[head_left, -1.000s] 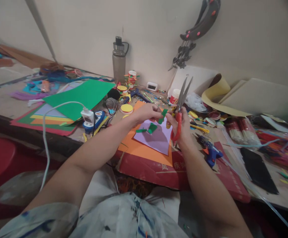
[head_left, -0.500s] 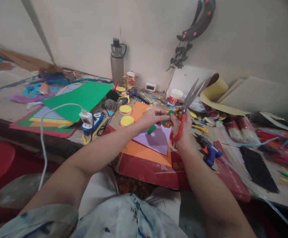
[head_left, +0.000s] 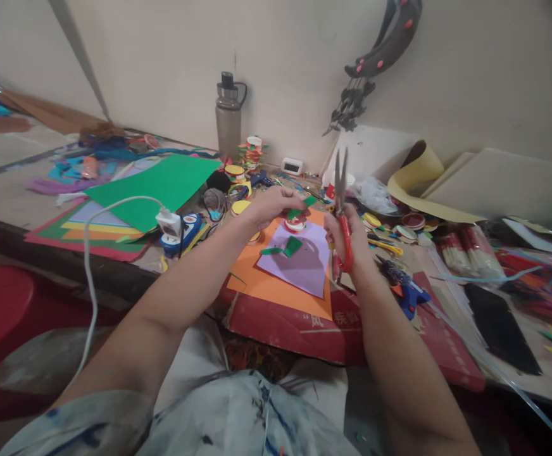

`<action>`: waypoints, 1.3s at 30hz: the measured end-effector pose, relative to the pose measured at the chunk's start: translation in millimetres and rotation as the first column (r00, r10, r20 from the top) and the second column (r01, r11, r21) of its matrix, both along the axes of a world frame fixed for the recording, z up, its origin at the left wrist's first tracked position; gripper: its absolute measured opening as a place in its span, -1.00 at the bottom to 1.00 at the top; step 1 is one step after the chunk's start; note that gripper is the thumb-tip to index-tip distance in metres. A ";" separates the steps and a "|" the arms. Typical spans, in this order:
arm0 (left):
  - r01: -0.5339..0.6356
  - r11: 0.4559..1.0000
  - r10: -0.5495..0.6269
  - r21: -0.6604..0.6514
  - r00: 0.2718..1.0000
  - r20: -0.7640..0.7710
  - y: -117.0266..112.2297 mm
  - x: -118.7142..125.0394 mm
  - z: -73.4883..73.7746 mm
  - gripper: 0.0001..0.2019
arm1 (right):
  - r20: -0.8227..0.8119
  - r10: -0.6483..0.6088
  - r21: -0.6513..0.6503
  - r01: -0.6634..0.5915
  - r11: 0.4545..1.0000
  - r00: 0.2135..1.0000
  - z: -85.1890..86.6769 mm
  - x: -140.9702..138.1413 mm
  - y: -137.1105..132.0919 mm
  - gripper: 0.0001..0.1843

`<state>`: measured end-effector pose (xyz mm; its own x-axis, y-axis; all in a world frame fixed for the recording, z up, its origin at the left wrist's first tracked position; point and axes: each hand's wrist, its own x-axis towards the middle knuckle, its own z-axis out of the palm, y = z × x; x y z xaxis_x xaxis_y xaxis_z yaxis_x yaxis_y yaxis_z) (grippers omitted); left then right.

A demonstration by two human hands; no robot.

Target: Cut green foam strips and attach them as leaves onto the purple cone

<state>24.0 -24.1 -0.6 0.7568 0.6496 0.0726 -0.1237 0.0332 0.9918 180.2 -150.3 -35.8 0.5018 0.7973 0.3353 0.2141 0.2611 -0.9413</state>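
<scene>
Between the fingertips of my left hand [head_left: 278, 204] is a small strip of green paper [head_left: 307, 204], held above a small white-and-red round piece [head_left: 295, 223]. My right hand [head_left: 349, 237] is closed around red-handled scissors [head_left: 345, 234], whose blades point up and away from me. Below the hands, green paper scraps [head_left: 292, 246] lie on a purple sheet [head_left: 299, 272]. That sheet rests on a larger orange sheet [head_left: 252, 272], which lies over a red printed board [head_left: 295, 332].
Stacked coloured sheets with a green one [head_left: 162, 187] on top lie left. A power strip [head_left: 183, 234] with a white cable stands beside them. A grey bottle [head_left: 228, 120] stands by the wall. To the right are a blue glue gun [head_left: 409, 294] and a black phone-like slab [head_left: 501, 329].
My hands have moved apart. My left hand has drawn left with the green strip, and the scissors in my right hand now point more upright. The green scraps on the purple sheet show more fully.
</scene>
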 end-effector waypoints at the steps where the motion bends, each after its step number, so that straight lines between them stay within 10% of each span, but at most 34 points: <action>1: -0.021 1.000 0.022 -0.016 1.000 0.004 4.6 -2.0 1.8 -0.93 | 0.051 0.033 -0.051 -0.030 0.998 0.998 0.4 1.5 -0.7 -0.57; 10: -0.091 0.996 0.092 -0.018 0.994 0.059 20.6 -10.1 10.5 -0.86 | 0.438 0.243 -0.270 -0.131 0.954 0.865 9.4 -1.1 -12.7 -0.54; 39: -0.043 0.998 0.043 0.048 0.999 0.009 24.0 -11.1 7.8 -0.80 | 0.156 0.346 -0.408 -0.259 0.876 0.925 19.3 -9.2 -21.5 -0.40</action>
